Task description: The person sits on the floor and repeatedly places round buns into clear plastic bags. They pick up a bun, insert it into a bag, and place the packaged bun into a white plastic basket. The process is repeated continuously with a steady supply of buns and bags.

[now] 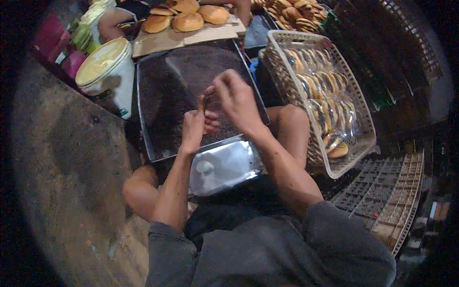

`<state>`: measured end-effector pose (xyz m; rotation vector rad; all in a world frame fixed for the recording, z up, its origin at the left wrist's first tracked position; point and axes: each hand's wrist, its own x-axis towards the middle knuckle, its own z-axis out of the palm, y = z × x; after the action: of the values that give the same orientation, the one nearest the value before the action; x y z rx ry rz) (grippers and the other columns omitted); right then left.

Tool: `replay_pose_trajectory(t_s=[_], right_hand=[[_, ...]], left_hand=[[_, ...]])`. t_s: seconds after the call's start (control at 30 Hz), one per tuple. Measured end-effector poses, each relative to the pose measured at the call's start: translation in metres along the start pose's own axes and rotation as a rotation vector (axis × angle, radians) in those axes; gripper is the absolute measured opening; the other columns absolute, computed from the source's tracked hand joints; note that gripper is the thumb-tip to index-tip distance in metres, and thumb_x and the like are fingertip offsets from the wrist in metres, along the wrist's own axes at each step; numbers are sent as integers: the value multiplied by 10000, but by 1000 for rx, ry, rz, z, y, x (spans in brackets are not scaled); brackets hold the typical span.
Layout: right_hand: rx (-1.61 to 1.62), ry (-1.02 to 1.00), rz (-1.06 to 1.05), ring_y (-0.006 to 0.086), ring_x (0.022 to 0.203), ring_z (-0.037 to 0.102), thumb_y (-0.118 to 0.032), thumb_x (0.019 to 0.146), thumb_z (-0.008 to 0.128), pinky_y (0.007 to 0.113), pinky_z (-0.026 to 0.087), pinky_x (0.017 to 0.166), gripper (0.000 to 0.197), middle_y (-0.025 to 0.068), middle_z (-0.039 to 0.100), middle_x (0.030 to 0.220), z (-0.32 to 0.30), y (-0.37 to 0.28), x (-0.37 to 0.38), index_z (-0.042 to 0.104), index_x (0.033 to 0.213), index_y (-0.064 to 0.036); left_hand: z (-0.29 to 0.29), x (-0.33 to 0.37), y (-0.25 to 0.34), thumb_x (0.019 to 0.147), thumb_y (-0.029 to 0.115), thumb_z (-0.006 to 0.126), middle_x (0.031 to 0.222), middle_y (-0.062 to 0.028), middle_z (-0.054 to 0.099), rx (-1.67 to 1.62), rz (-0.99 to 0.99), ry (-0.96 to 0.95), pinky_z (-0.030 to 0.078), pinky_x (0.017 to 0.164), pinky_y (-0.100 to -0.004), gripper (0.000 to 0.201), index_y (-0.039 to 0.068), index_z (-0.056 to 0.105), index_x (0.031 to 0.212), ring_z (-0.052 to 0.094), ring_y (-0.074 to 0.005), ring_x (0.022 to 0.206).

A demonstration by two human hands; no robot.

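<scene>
My left hand (195,126) and my right hand (235,98) meet above a wide, dark tray (165,103) with a thin pale rim. The left fingers are curled in. Blurred by motion, the right hand bends its fingers toward the left hand's raised fingertip. Something small and dark may be between them, but I cannot make it out. Between my knees and the tray's near edge lies a shiny silver sheet or pan (227,165), with a whitish round spot (204,167) on it.
Round buns (186,21) rest on cardboard (191,42) across the tray's far end. A white bucket (119,88) holding pale cream stands left. On the right, a plastic crate (351,160) holds bagged buns with dark filling (330,93). Another crate (377,186) lies nearer. Another person's limb (114,24) shows beyond.
</scene>
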<state>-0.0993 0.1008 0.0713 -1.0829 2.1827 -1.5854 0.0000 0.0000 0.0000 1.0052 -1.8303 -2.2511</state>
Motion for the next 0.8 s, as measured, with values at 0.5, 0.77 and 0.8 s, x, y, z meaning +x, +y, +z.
replay_pose_trajectory(t_s=[0.5, 0.77, 0.8], right_hand=[[167, 169, 157, 167, 568, 562, -273, 919, 554, 327, 448, 558, 326, 100, 577, 618, 0, 38, -6, 601, 770, 12], [-128, 242, 63, 379, 1132, 515, -363, 949, 458, 414, 388, 958, 509, 285, 526, 1196, 21, 149, 77, 433, 1239, 54], [-183, 184, 10, 391, 1200, 454, -367, 954, 434, 411, 342, 1012, 554, 304, 453, 1279, 17, 169, 90, 372, 1293, 68]], left_hand=[[-56, 18, 41, 820, 327, 708, 775, -80, 621, -523, 214, 553, 541, 616, -317, 311, 39, 591, 836, 613, -181, 670], [-161, 20, 47, 909, 422, 559, 593, 2, 462, -908, 392, 559, 400, 500, -261, 347, 105, 478, 794, 397, -106, 478], [-158, 23, 49, 917, 412, 542, 544, 24, 339, -1053, 302, 576, 273, 454, -245, 390, 132, 413, 678, 282, -95, 452]])
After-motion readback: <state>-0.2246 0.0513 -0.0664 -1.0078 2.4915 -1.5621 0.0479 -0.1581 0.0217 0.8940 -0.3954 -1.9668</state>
